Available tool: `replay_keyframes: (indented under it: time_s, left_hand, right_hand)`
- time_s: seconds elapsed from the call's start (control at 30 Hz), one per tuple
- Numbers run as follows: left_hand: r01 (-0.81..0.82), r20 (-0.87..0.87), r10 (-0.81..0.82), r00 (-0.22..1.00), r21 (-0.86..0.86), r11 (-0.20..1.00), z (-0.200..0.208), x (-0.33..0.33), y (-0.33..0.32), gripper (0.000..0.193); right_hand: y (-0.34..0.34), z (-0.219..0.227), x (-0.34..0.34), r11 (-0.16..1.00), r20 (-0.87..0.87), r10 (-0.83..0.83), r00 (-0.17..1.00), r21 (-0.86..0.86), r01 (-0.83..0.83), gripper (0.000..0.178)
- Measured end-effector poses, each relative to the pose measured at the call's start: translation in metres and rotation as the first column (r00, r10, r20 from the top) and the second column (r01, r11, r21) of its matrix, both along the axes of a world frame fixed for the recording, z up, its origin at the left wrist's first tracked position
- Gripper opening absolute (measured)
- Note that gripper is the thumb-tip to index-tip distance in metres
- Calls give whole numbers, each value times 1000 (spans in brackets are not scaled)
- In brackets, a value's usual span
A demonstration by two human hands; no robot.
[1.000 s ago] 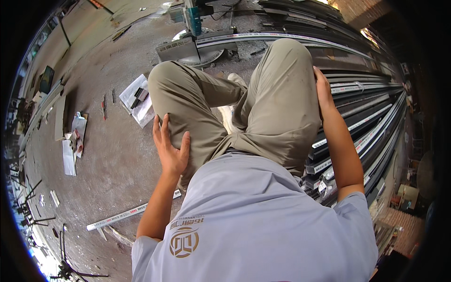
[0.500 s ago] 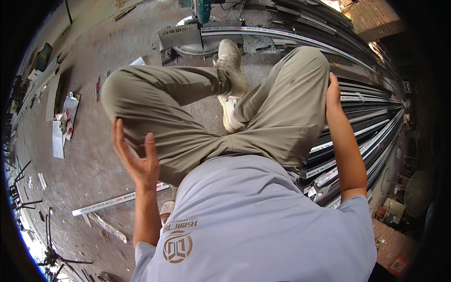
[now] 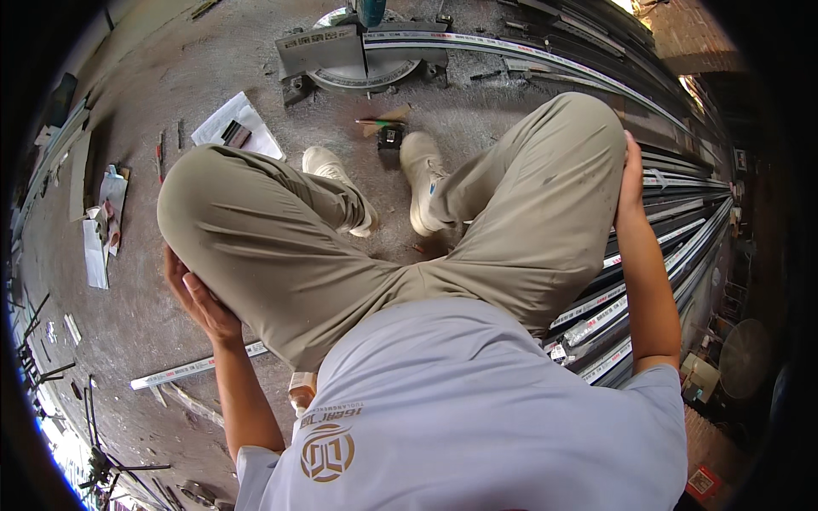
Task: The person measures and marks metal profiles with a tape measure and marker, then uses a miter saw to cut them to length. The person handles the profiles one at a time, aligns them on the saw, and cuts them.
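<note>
My left hand [image 3: 202,298] lies against the outer side of my left thigh, over the khaki trousers [image 3: 264,230]. Its fingers are stretched out, with the tips partly tucked behind the leg, and nothing shows in it. My right hand [image 3: 630,180] rests along the outside of my right knee, fingers straight and holding nothing visible; the leg hides part of it. Between my bent legs, both beige shoes [image 3: 419,175] stand on the floor. Just beyond them sits a small black tape measure [image 3: 390,136], next to a green pencil-like stick [image 3: 371,122].
Ahead stands a mitre saw [image 3: 365,72], a long wrapped metal profile [image 3: 477,41] lying across it. Many dark profiles [image 3: 682,204] are stacked on the right. White paper [image 3: 239,123] lies beyond my left knee; a short profile strip [image 3: 183,372] is by my left forearm.
My left leg has swung down from its crossed position, uncovering the tape measure and paper. My left hand has moved outward and down against the thigh; the right hand has shifted slightly with the knee.
</note>
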State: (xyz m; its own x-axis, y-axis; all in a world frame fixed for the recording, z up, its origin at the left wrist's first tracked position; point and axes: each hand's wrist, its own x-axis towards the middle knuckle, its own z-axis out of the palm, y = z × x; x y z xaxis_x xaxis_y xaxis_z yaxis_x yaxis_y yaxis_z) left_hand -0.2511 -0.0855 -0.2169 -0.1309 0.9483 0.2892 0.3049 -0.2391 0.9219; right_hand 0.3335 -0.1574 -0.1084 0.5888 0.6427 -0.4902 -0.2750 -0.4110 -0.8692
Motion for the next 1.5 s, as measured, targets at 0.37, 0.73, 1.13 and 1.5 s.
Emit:
replay_keyframes:
  time_s: [0.37, 0.73, 1.13, 1.5]
  left_hand:
    - [116, 57, -245, 968, -965, 235, -155, -65, -45, 62]
    - [-25, -9, -273, 962, -998, -55, -149, -57, 27, 62]
    - [-38, -25, -323, 946, -999, -32, -123, -32, 61, 61]
    - [53, -3, -277, 961, -979, 195, -104, -16, 12, 61]
  right_hand:
    - [15, -156, 5, 994, -427, -53, 903, -106, 8, 57]
    - [47, -209, 40, 939, -463, -89, 882, -334, -81, 53]
    - [38, -223, 64, 918, -459, -6, 888, -355, -176, 48]
    - [5, -255, 68, 894, -396, 251, 883, -255, -368, 44]
